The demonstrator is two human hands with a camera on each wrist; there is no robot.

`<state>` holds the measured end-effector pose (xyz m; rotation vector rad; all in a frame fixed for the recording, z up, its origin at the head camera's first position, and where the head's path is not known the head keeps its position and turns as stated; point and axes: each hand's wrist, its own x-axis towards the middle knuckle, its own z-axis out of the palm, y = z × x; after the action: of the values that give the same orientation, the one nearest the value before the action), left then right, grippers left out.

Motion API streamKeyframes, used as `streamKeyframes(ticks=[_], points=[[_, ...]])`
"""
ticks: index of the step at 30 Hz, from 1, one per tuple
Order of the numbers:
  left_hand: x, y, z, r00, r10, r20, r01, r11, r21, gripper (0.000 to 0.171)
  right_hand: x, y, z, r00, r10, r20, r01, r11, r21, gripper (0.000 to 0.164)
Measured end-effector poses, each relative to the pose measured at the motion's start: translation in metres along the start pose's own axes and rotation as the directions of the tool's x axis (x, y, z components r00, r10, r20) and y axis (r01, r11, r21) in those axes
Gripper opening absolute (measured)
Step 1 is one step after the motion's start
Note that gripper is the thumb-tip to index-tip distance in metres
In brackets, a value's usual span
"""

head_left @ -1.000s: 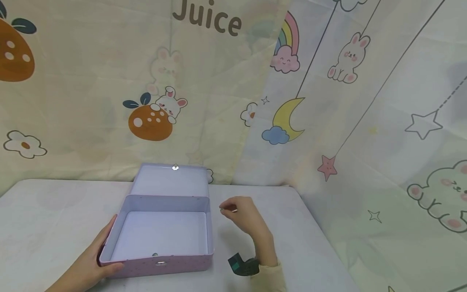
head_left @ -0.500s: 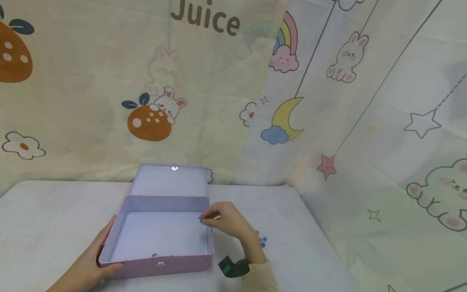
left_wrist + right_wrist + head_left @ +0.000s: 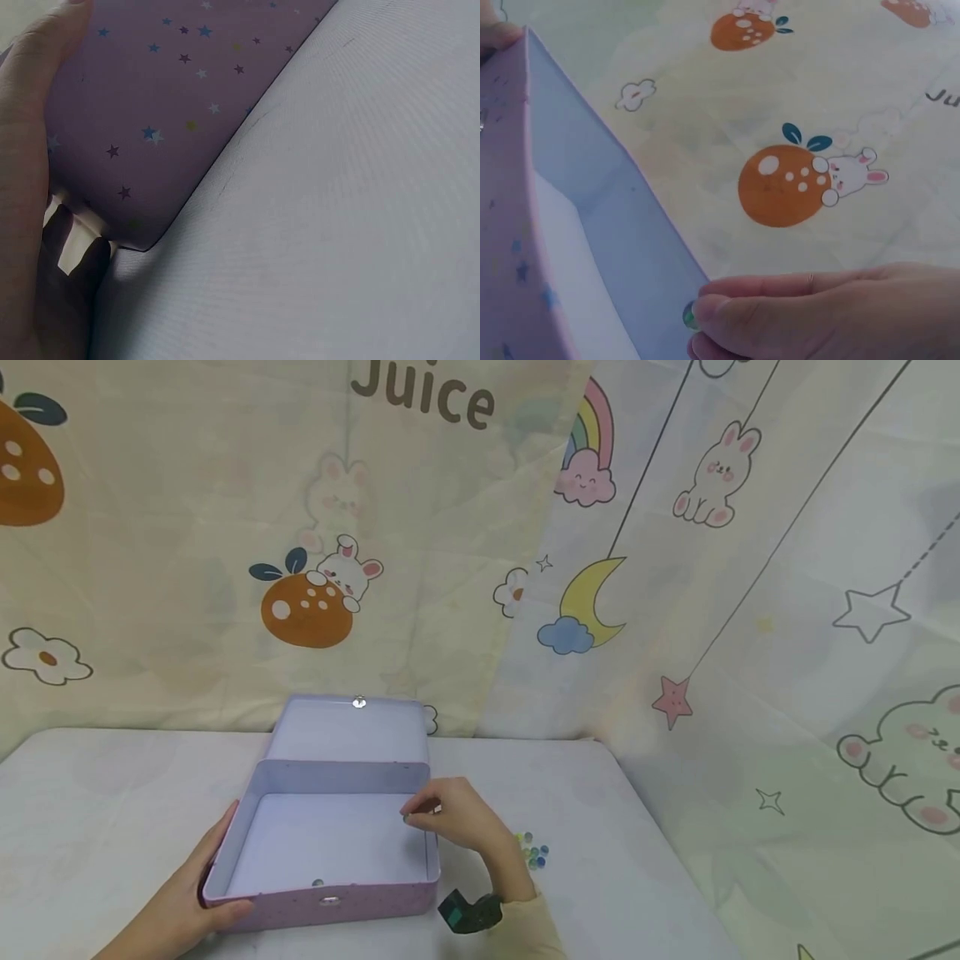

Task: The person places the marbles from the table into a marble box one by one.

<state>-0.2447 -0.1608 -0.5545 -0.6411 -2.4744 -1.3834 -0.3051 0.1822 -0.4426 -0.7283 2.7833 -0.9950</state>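
Observation:
A lilac tin box (image 3: 375,900) with its hinged lid (image 3: 348,732) swung back stands on the table. My left hand (image 3: 183,887) grips its front left corner, thumb against the front wall; the left wrist view shows the star-printed side (image 3: 180,90) beside that hand. Over the right rim, my right hand (image 3: 459,814) pinches a greenish glass marble (image 3: 690,316) between thumb and fingertips, just inside the box. Part of the marble is hidden by the thumb. A small shiny round spot (image 3: 318,883) shows at the inner front wall, below the clasp (image 3: 360,702) on the lid.
Several blue, green and yellow marbles (image 3: 537,852) lie in a cluster on the white table (image 3: 615,877), right of the box and partly behind my right forearm. A printed cloth (image 3: 450,543) hangs behind the table and along its right side.
My right hand has moved left with the marble, from beside the box to over its right edge. The marble cluster has come into view behind the forearm. My left hand stays put.

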Motion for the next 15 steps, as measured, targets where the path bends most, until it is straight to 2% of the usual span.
streamKeyframes(ticks=[5,11,15], points=[[0.0,-0.001,-0.001,1.0,-0.015,0.003,0.015,1.0,0.006,0.108,0.003,-0.013,0.006,0.999,0.03,0.021,-0.028,0.996,-0.089,0.008],[-0.001,0.002,0.0,1.0,-0.026,0.013,0.027,0.999,-0.018,0.109,0.005,-0.025,0.021,0.995,-0.035,0.089,0.053,0.977,-0.207,0.009],[-0.001,0.004,0.0,1.0,-0.011,0.006,0.011,1.0,-0.004,0.11,0.005,-0.031,0.03,0.991,-0.078,0.109,0.106,0.954,-0.281,0.008]])
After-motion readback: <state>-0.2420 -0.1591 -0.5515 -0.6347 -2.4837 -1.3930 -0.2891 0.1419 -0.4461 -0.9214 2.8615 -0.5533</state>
